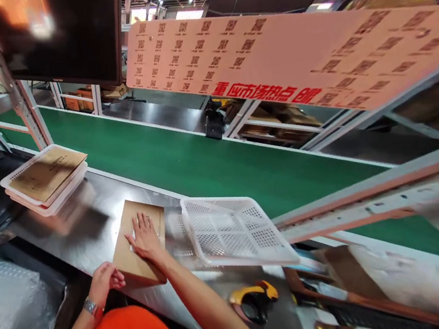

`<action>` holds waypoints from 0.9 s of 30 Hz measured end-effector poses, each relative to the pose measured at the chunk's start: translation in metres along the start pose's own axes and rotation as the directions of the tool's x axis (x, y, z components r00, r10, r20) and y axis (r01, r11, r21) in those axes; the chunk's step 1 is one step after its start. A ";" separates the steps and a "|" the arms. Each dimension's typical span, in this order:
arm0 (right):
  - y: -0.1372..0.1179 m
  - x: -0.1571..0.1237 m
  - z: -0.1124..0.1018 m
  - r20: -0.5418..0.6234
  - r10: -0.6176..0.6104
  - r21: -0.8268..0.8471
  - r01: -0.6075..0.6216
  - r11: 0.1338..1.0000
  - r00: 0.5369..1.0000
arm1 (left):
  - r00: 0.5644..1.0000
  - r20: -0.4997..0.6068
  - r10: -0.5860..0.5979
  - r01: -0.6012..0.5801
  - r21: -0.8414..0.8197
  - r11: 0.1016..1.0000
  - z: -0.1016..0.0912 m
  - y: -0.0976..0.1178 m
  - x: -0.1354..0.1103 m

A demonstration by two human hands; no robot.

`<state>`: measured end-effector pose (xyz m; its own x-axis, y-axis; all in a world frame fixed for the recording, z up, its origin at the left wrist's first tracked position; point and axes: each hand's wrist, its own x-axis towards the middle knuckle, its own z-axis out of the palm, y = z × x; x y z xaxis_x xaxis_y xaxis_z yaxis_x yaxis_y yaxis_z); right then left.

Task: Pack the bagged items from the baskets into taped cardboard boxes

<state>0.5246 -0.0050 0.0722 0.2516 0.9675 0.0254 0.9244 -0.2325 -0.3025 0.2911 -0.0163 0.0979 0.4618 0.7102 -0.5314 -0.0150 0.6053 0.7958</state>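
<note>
Cardboard box (134, 263): on the metal table (78, 247), near side, between the stacked white trays (52, 208) at left and the white perforated basket (235, 233) at right. Right hand (147, 240): flat on the box's top face, fingers extended and slightly spread. Left hand (105, 279): at the box's near left corner, fingers loosely bent; cannot tell whether they touch or pinch anything. Yellow-and-black tape dispenser (243, 295): near side, right of the box. Brown envelope (47, 175): on the tray stack. Green conveyor belt (153, 157): beyond the table, far side.
</note>
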 end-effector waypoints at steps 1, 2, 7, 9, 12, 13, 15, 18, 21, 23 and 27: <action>0.001 0.000 -0.002 0.009 -0.008 -0.016 0.008 1.000 1.000 | 1.000 -0.012 0.024 -0.024 0.022 0.999 0.001 0.003 0.000; 0.001 0.000 -0.005 0.018 -0.016 -0.029 0.016 0.999 1.000 | 0.999 -0.025 0.049 -0.048 0.042 0.998 0.001 0.007 0.001; -0.009 -0.019 -0.017 0.102 -0.088 -0.014 0.090 0.996 0.991 | 0.993 -0.088 0.082 -0.082 0.002 0.997 -0.001 0.019 0.002; -0.016 -0.041 -0.018 0.162 -0.235 0.052 0.229 0.972 0.959 | 0.989 -0.119 0.090 -0.092 -0.006 0.996 -0.004 0.020 0.001; -0.022 -0.078 -0.015 0.222 -0.475 0.163 0.448 0.879 0.852 | 0.982 -0.156 0.111 -0.113 -0.006 0.994 -0.012 0.016 -0.001; -0.022 -0.087 -0.013 0.231 -0.515 0.184 0.483 0.856 0.826 | 0.980 -0.168 0.110 -0.114 -0.011 0.993 -0.014 0.014 -0.002; -0.018 -0.095 -0.011 0.245 -0.543 0.192 0.509 0.839 0.804 | 0.975 -0.202 0.091 -0.097 -0.019 0.995 -0.017 0.010 -0.003; -0.004 -0.080 -0.013 0.252 -0.556 0.169 0.530 0.831 0.792 | 0.965 -0.255 0.065 -0.076 -0.034 0.997 -0.018 0.002 -0.002; 0.021 -0.039 -0.024 0.252 -0.568 0.123 0.556 0.822 0.784 | 0.958 -0.280 0.066 -0.087 -0.062 0.994 -0.018 -0.007 -0.001; 0.039 -0.003 -0.036 0.274 -0.544 0.059 0.551 0.832 0.793 | 0.958 -0.283 0.053 -0.077 -0.072 0.994 -0.018 -0.014 -0.002; 0.068 0.063 -0.053 0.285 -0.487 -0.032 0.516 0.856 0.826 | 0.957 -0.289 0.035 -0.052 -0.052 0.997 -0.018 -0.034 -0.007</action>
<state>0.6188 0.0347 0.1040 -0.3237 0.9405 -0.1030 0.9304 0.2967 -0.2151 0.2725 -0.0352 0.0689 0.1848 0.8043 -0.5648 -0.0849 0.5856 0.8061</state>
